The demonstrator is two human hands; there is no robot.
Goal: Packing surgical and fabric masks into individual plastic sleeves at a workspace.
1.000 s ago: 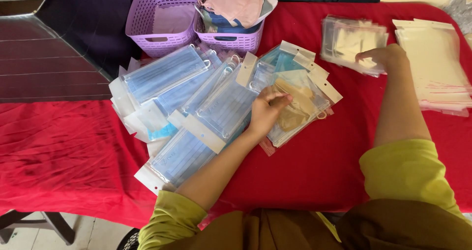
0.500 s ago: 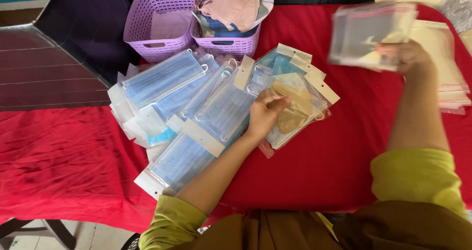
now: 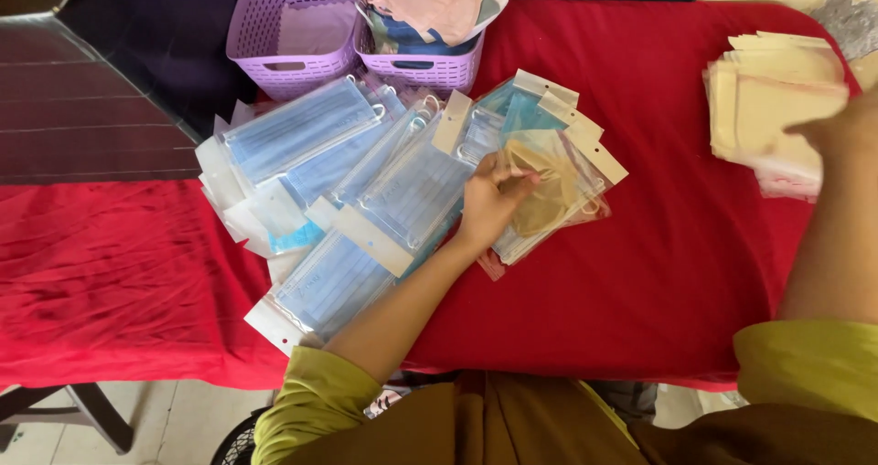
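1. Since half a second ago my right hand has dropped from holding a clear packet up in the air to the far-right edge, over the stack of cream packets; that packet is no longer visible.
2. Right-hand fingers: blurred, cannot tell if clenched or loose.
3. My left hand hasn't moved: fingers half curled, tips resting on the tan mask packet, not gripping it.
4. That packet lies mid-table on the red cloth, topping a fan of packets.
5. Left of it: blue mask packets, overlapping.
6. Far side: two purple baskets, the right one full of fabric masks.
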